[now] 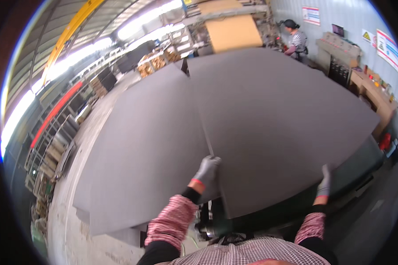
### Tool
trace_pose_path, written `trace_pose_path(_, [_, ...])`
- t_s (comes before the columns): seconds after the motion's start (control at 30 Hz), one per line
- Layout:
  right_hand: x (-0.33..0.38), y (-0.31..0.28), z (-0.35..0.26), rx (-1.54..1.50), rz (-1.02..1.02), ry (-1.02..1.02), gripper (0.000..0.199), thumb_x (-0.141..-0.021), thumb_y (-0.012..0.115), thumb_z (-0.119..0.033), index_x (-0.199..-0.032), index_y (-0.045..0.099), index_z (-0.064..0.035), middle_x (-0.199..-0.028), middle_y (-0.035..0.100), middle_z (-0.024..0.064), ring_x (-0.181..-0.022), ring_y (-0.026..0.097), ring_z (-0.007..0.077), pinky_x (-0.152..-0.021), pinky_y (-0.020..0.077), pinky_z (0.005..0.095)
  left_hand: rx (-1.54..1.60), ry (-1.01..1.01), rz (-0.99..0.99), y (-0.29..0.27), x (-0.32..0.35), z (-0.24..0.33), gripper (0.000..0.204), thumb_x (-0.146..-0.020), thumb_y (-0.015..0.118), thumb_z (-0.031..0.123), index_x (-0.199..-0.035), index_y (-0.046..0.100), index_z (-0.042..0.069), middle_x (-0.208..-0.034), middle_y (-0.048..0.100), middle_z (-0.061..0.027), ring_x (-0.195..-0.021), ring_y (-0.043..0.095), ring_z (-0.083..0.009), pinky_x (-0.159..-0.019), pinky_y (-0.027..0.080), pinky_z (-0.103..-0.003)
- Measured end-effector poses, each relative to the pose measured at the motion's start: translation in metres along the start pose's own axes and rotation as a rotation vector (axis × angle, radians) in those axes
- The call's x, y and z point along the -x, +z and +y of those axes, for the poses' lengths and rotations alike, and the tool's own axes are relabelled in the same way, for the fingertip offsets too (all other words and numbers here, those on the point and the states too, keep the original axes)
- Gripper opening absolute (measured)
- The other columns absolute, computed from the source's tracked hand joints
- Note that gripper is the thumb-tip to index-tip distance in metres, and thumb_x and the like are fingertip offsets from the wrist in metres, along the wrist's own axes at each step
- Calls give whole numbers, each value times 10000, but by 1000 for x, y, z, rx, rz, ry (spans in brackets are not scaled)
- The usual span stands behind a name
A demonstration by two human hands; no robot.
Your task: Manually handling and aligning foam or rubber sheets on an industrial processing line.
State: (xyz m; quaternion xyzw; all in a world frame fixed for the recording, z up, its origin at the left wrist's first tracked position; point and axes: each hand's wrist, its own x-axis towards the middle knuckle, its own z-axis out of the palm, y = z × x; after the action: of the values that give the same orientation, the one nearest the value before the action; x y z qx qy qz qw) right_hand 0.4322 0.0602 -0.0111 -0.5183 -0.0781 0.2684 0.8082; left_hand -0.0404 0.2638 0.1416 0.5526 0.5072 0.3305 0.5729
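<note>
Two large dark grey sheets lie before me. The right sheet point(274, 115) rests over a dark green work surface point(358, 161), and the left sheet point(141, 141) lies beside it with their edges meeting along a seam. My left hand point(208, 168), in a grey glove with a red cuff, is closed on the left edge of the right sheet near its near corner. My right hand point(324, 182), gloved the same way, holds the near edge of that sheet farther right. Its fingers point away from me and are slightly blurred, and part of its grip is hidden.
A co-worker point(297, 42) in a striped top stands at the far right by a machine carrying a tan sheet point(234, 33). A control cabinet point(338, 51) and a cluttered bench point(373, 90) line the right wall. Racks with rolls point(53, 154) stand left, past the concrete floor point(70, 185).
</note>
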Motion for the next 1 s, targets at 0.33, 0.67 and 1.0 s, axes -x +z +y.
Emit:
trace_pose_path(0.33, [-17, -37, 64, 389, 128, 82, 333, -695, 628, -162, -997, 534, -59, -877, 564, 70, -752, 552, 214, -531, 458, 395, -1087, 676, 216, -21, 161, 27, 633, -624, 737, 208, -1179, 489, 31, -1233, 456, -214, -1178, 409, -380, -976, 359, -452])
trace_pose_path(0.67, [40, -188, 113, 454, 741, 5, 347, -762, 598, -155, -1012, 583, 86, -1002, 624, 207, -843, 608, 315, -729, 484, 386, -1480, 459, 767, -191, 283, -53, 481, -581, 731, 201, -1023, 596, 65, -1033, 598, -118, -971, 542, -324, -857, 418, -445])
trace_pose_path(1.0, [80, -254, 102, 714, 750, 167, 369, -766, 630, -186, -1008, 591, 91, -924, 642, 215, -802, 625, 319, -719, 486, 374, -1253, 738, 259, -22, 245, 31, 202, -693, 674, 151, -878, 595, 135, -800, 595, -32, -714, 575, -222, -605, 460, -351])
